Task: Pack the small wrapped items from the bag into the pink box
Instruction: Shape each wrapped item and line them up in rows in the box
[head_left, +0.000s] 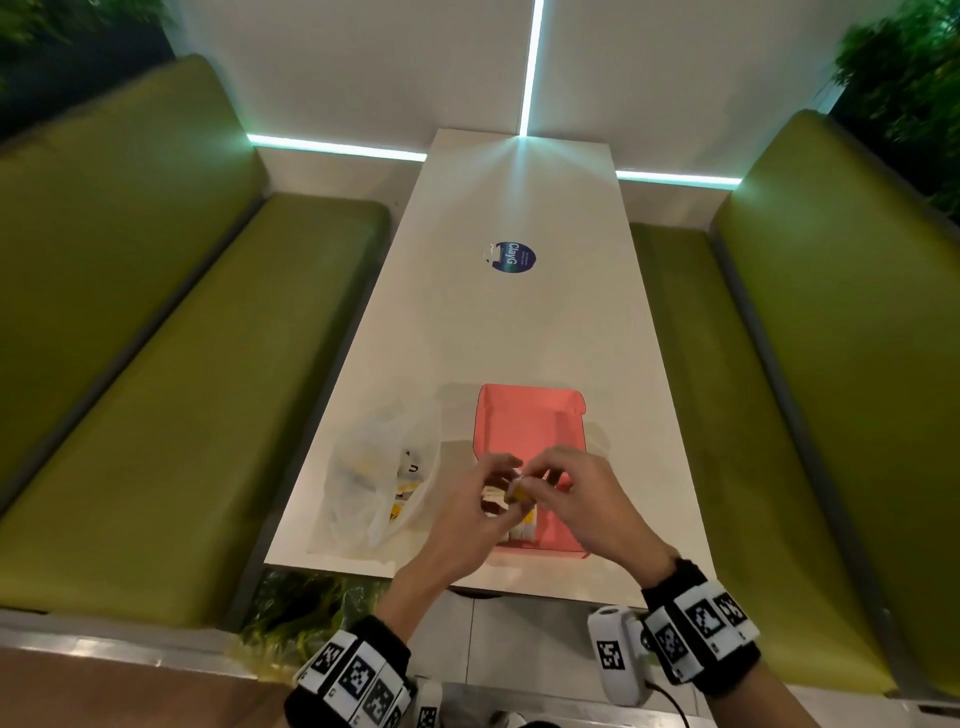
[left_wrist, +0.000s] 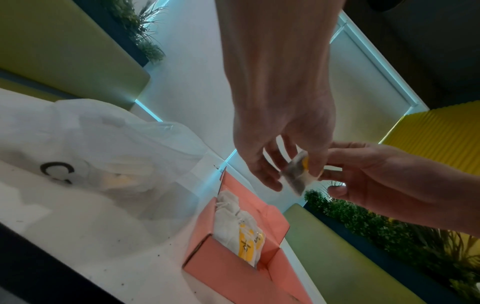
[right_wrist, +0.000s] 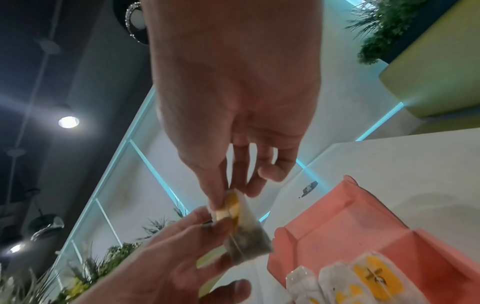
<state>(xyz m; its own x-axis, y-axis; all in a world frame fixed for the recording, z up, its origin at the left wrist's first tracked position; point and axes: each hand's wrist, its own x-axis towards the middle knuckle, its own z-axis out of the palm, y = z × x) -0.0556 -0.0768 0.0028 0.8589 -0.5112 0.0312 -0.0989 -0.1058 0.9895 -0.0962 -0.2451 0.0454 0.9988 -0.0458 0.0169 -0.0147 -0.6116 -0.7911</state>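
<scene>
Both my hands hold one small wrapped item (head_left: 519, 491), a sachet with a yellow tag, just above the near end of the open pink box (head_left: 524, 421). My left hand (head_left: 501, 478) pinches it from the left and my right hand (head_left: 540, 475) pinches its top from the right. In the left wrist view the item (left_wrist: 296, 183) hangs from my left hand's fingertips (left_wrist: 315, 168). Several like items (left_wrist: 241, 230) stand packed in the box's near end. The white plastic bag (head_left: 374, 478) lies left of the box with more items inside.
The white table (head_left: 519, 322) is long and narrow, with a round blue sticker (head_left: 511, 257) further along it. Green padded benches (head_left: 182, 389) flank it on both sides. The table's front edge runs just below the box.
</scene>
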